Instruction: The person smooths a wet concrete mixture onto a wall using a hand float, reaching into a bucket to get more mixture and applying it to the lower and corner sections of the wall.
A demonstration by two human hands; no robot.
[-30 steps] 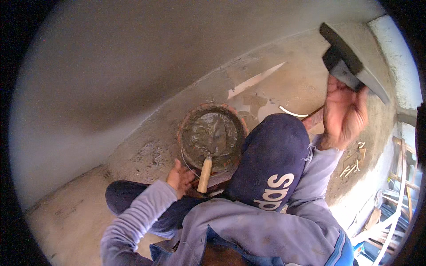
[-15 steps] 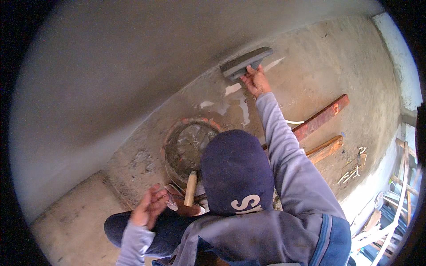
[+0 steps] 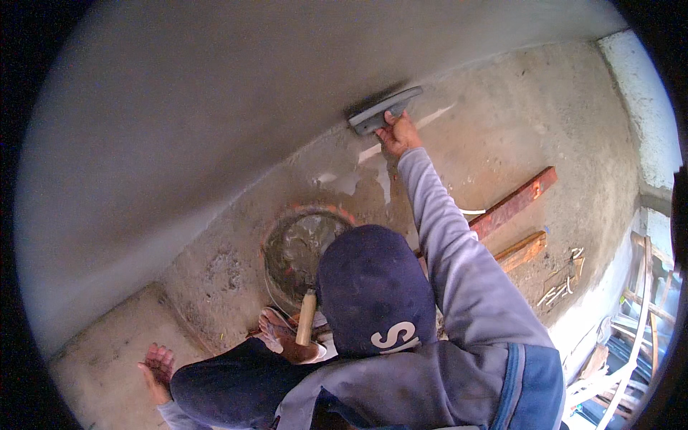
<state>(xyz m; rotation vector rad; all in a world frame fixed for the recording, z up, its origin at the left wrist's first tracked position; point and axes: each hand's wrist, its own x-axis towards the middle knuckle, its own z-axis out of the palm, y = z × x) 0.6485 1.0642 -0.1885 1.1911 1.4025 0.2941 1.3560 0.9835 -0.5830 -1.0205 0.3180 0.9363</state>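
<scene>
My right hand [image 3: 396,136] grips a dark grey plastering float [image 3: 373,115], held to the bottom of the plastered grey wall [image 3: 186,107] where it meets the floor. My left hand [image 3: 158,373] is open at the lower left, palm up beside my bent leg in dark trousers [image 3: 222,383]. A round bucket [image 3: 294,244] of wet grey mix stands near my raised knee [image 3: 376,279], which partly hides it. A tool's pale wooden handle [image 3: 306,319] rests on its near rim; the tool's other end is hidden. My bare foot [image 3: 287,337] is beside the bucket.
On the rough concrete floor [image 3: 473,93], right of my knee, lie a reddish timber [image 3: 516,201], a shorter brown board [image 3: 522,252] and several small pale strips [image 3: 559,290]. A pale ledge [image 3: 634,107] runs along the right, with a heap of slats and scrap [image 3: 641,330] below it.
My right hand swung leftward and forward with the float from the far right to the wall's foot. My left hand moved from beside the bucket down and to the left.
</scene>
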